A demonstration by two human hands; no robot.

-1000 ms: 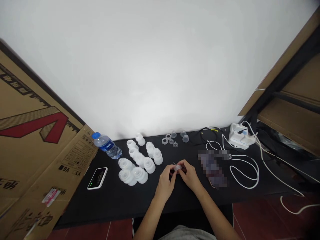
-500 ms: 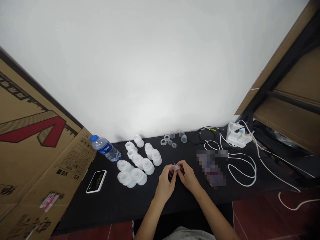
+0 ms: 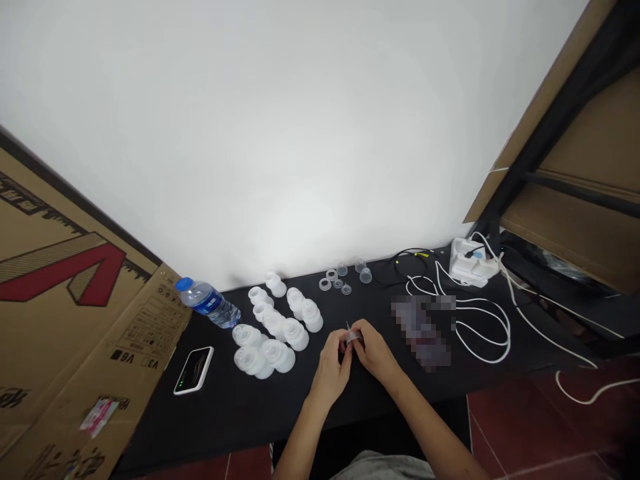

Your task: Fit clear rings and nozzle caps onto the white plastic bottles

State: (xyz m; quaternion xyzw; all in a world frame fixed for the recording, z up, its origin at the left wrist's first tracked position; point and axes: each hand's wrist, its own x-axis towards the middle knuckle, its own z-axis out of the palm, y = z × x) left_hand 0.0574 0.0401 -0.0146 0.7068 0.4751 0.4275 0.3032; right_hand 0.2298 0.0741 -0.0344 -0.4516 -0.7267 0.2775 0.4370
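Close to the front of the black table, my left hand (image 3: pixel 330 367) and my right hand (image 3: pixel 374 352) meet with fingertips closed around one small translucent ring (image 3: pixel 354 335). A thin pointed tip rises from it; fingers cover much of the rest. Left of my hands stands a cluster of white plastic baby bottles (image 3: pixel 296 334), some with tops on and some with open necks. Farther back lie several clear rings (image 3: pixel 325 285), small clear nipples (image 3: pixel 346 289) and dome-shaped clear caps (image 3: pixel 365 275).
A water bottle (image 3: pixel 210 304) leans over at the left, behind a white-framed device (image 3: pixel 194 371). A printed carton (image 3: pixel 100 347) borders that side. Rightward are a blurred-out object (image 3: pixel 421 333), a looped white cable (image 3: pixel 507 333) and a white power strip (image 3: pixel 469 263).
The view has shifted and tilted slightly. Both hands stay together on the ring, whose pointed tip now stands a little more upright.
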